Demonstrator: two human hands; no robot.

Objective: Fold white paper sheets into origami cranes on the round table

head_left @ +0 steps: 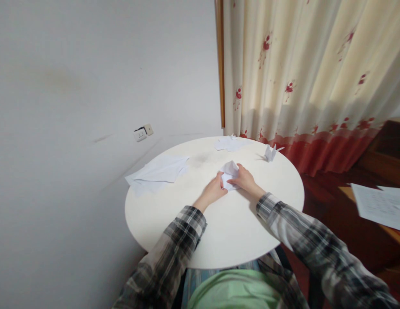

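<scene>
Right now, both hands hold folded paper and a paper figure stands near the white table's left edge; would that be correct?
No, the head view shows the paper figure near the right edge of the white table; left hand and right hand hold folded paper.

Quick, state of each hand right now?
Left hand: holding the folded paper at its left side.
Right hand: holding the same paper, right side.

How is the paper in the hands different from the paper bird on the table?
The paper is held by both the left hand and the right hand, while the paper bird stands by itself near the table's edge. The paper shows broad, plain faces with a flap raised at the back; the paper bird has thin points sticking out. Both are white and folded.
</scene>
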